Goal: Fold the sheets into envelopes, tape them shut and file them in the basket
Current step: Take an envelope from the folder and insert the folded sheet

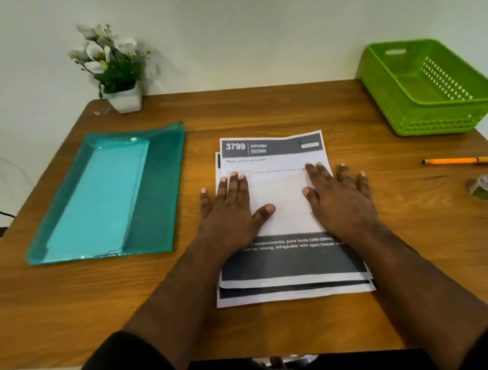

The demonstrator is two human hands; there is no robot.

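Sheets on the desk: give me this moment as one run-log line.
stage: start, no fold yet | left hand: flat on sheets | right hand: flat on sheets | basket: no envelopes | tape: untouched

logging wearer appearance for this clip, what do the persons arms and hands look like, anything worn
Both forearms are bare from about the elbow down, with dark, black-looking sleeves ending near the elbows. The left hand and right hand are bare: no gloves, rings, watch or bracelets visible. Fingernails are short and unpainted.

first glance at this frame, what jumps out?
Both hands, left hand and right hand, press flat on the stack of printed sheets at the table's centre. A bright green basket sits far right, and a teal plastic folder lies to the left.
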